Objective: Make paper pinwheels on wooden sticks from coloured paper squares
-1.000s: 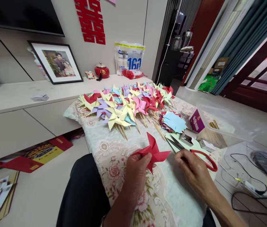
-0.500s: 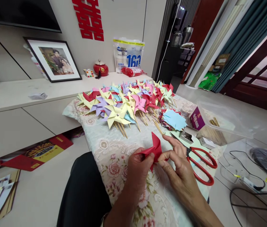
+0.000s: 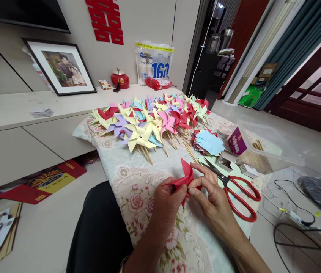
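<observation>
The red paper pinwheel (image 3: 187,177) sits between both hands, just above the near part of the bench (image 3: 126,170), which has a flowered cloth on it. The pinwheel is half folded: one sharp tip points up and a little away from the person, a smaller tip points down toward the cloth, and a flat wing goes to the left over the left thumb. Its long axis so runs almost vertical in the view, slightly leaned. The left hand (image 3: 167,199) comes from below with the back of the hand to the camera, and its thumb and fingers are pinched closed on the left wing of the paper. The right hand (image 3: 211,197) comes from the lower right, wrist bent inward, and its forefinger and thumb are pressed together on the right side of the pinwheel near its middle. The two hands are nearly touching each other. Just beside the right hand lie the red-handled scissors (image 3: 234,193), flat on the bench, blades pointing away and to the left. Farther on the bench is a pile of finished pinwheels (image 3: 149,121) with wooden sticks, and a stack of cut paper squares (image 3: 208,143) near a clear plastic box (image 3: 263,148).
</observation>
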The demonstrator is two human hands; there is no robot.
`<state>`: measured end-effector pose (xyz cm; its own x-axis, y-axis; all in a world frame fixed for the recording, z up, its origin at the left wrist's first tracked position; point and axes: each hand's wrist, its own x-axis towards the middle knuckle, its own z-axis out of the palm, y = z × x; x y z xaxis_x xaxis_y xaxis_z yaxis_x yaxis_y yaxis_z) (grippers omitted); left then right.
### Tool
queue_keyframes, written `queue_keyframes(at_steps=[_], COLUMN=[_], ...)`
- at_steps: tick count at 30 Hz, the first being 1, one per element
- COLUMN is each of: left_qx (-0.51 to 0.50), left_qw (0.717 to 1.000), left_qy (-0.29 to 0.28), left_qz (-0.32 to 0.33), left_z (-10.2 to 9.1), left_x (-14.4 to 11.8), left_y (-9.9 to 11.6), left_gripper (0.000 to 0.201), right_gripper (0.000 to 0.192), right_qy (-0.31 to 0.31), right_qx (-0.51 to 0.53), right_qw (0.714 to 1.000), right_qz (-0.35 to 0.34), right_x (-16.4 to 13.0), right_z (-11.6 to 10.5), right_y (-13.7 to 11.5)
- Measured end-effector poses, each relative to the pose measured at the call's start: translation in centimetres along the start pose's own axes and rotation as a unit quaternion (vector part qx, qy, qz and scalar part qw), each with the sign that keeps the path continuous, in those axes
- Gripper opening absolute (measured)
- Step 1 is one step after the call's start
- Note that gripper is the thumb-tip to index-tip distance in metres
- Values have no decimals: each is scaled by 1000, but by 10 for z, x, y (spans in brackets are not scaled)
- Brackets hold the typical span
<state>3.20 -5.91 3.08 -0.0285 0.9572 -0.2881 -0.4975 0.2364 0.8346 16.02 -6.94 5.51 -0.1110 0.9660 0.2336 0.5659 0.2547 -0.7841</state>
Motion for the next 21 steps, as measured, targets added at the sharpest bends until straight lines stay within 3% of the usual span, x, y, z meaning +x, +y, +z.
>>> queue_keyframes(at_steps=[13,21], left_qx=[6,8], left_qw=[1000,999], left_qy=[-9,-35], left_qz=[3,1], left_z=[0,-3], left_x=[-1,1], left_y=[1,-6], left_gripper=[9,8], right_gripper=[24,24], right_qy=[8,-4], right_qx=[-28,14], right_qw=[999,1000], right_qz=[-19,5], right_x=[-1,0], right_z=[-1,-5], right_y=[-1,-7])
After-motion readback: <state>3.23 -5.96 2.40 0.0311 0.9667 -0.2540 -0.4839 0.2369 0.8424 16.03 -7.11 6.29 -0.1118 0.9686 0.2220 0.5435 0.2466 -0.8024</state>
